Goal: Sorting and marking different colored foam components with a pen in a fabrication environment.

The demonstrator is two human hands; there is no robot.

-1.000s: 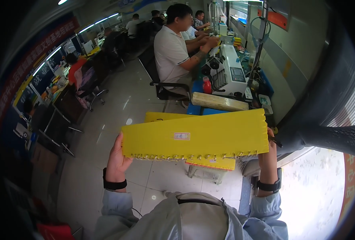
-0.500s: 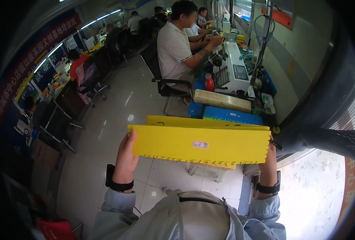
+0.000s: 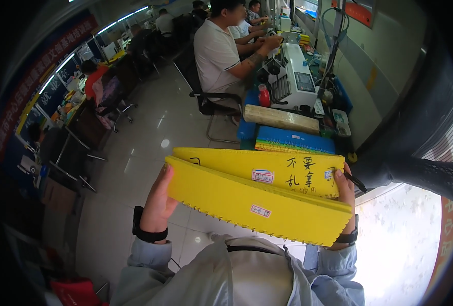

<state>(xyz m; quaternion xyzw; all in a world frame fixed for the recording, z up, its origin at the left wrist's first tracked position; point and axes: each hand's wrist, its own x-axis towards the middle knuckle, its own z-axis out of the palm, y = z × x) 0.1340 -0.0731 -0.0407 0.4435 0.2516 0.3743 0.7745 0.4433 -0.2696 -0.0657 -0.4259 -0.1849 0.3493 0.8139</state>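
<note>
Between my two hands is a set of long, flat yellow boards. The front board [image 3: 206, 196] has a notched lower edge with small wire-like bits along it and a small label. Its right end tilts down. Behind it, the rear board [image 3: 221, 166] shows labels and dark handwriting. My left hand [image 3: 157, 199] is closed round the boards' left end, thumb in front. My right hand [image 3: 345, 188] grips the right end, its thumb at the rear board's edge; the front board hides part of it. A thin black stick [image 3: 357, 182] juts out by that hand.
Ahead is a workbench with a stack of blue and yellow boards [image 3: 295, 140], a worn pale block [image 3: 281, 119], a red bottle [image 3: 263, 95] and a white machine [image 3: 298, 76]. A seated person [image 3: 216, 56] works there. A black chair [image 3: 201, 97] and tiled floor [image 3: 150, 132] lie left.
The front board's right end has swung down and toward me, fanning it away from the rear board. The rear board's handwriting and labels now show. My right thumb has come into sight.
</note>
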